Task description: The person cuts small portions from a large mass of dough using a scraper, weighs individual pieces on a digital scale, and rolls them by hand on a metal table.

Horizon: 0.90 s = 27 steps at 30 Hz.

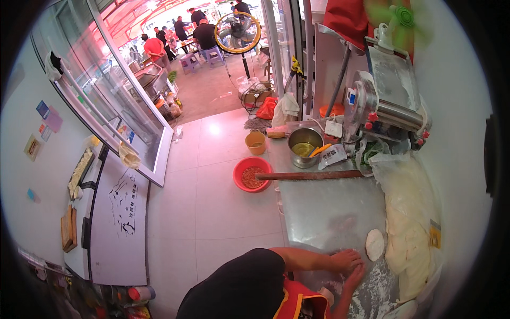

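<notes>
My left hand (pixel 346 261) and my right hand (pixel 355 276) come together low over the steel worktable (pixel 330 207), their fingers meeting. Whether anything lies under or between them is hidden. Just beyond the fingertips rests a flat oval piece of dough (pixel 375 245), apart from both hands. Farther along the wall side lies a long, thick mass of dough (pixel 410 243), partly covered by a clear plastic sheet (pixel 394 163). Loose white flour (pixel 372 293) is scattered on the steel near my right forearm.
A long wooden rolling pin (pixel 310 176) crosses the table and overhangs a red basin (pixel 238 181) of reddish filling. Behind it stand a steel pot (pixel 306 159) and a roller machine (pixel 398 113). A green fan (pixel 404 16) spins above. People sit and stand outside the glass door (pixel 119 79).
</notes>
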{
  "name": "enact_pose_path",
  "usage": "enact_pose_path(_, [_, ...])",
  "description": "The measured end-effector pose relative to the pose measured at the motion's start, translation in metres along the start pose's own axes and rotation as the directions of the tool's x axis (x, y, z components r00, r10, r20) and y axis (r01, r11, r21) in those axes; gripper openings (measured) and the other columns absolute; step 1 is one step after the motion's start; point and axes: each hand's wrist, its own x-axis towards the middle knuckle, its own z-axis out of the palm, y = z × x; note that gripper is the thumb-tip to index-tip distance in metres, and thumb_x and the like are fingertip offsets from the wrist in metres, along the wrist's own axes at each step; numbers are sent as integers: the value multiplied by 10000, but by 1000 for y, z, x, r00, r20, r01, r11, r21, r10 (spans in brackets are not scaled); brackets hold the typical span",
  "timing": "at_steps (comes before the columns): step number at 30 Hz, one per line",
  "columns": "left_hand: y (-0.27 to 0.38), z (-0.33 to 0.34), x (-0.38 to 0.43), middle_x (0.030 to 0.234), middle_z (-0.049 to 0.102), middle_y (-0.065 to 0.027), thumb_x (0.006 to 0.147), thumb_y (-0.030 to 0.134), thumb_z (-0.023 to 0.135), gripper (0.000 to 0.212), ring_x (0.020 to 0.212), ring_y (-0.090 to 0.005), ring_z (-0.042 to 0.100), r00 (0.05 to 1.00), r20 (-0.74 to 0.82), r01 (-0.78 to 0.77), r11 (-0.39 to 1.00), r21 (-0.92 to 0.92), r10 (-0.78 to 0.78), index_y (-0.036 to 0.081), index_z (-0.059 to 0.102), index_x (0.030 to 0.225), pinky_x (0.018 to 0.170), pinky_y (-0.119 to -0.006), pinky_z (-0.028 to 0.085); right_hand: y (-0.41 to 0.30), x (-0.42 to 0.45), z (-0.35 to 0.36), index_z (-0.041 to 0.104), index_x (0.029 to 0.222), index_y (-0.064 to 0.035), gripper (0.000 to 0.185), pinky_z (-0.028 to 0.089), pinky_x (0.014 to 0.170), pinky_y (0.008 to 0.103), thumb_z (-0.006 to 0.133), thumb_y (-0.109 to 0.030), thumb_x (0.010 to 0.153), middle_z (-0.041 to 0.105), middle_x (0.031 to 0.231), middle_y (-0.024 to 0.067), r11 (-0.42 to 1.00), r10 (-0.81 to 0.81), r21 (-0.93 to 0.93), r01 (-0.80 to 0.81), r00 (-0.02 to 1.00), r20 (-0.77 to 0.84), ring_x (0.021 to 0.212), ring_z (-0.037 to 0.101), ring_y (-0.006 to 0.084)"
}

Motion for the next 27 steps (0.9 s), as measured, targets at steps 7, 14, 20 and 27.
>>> enact_pose_path(7, [17, -25, -17, 1174, 476, -145, 826, 214, 487, 411, 1181, -306, 388, 982, 80, 189, 843, -503, -172, 12, 441, 1181, 1001, -422, 289, 37, -10, 33, 410, 1241, 59, 457, 334, 961, 419, 347, -274, 936, 423, 1274, 243, 919, -191, -370, 141, 976, -104, 1140, 435, 379])
enact_pose_path(14, [5, 15, -12, 1125, 496, -123, 847, 237, 433, 296, 1071, -265, 445, 959, -153, 247, 968, 51, -236, 43, 498, 1061, 921, -378, 333, 20, 4, 41, 471, 1124, 45, 411, 345, 910, 460, 303, -274, 928, 477, 1178, 232, 805, -485, -471, 361, 858, -172, 1069, 449, 397])
enact_pose_path(20, [-4, 4, 9, 996, 503, -98, 775, 250, 491, 233, 992, -252, 459, 969, -168, 225, 923, 311, -179, 85, 556, 926, 879, -368, 343, 3, 23, 36, 516, 1014, -8, 291, 381, 825, 449, 387, -242, 899, 528, 1034, 173, 733, -162, -681, 0, 971, -175, 968, 488, 349])
enact_pose_path(27, [-61, 15, 37, 948, 581, -129, 775, 257, 520, 261, 930, -303, 539, 992, 115, 45, 999, 5, -45, 76, 604, 943, 827, -395, 417, 23, 56, 4, 540, 1071, -34, 313, 416, 827, 379, 486, -277, 882, 551, 1050, 164, 978, -31, -208, 29, 1000, -5, 966, 526, 284])
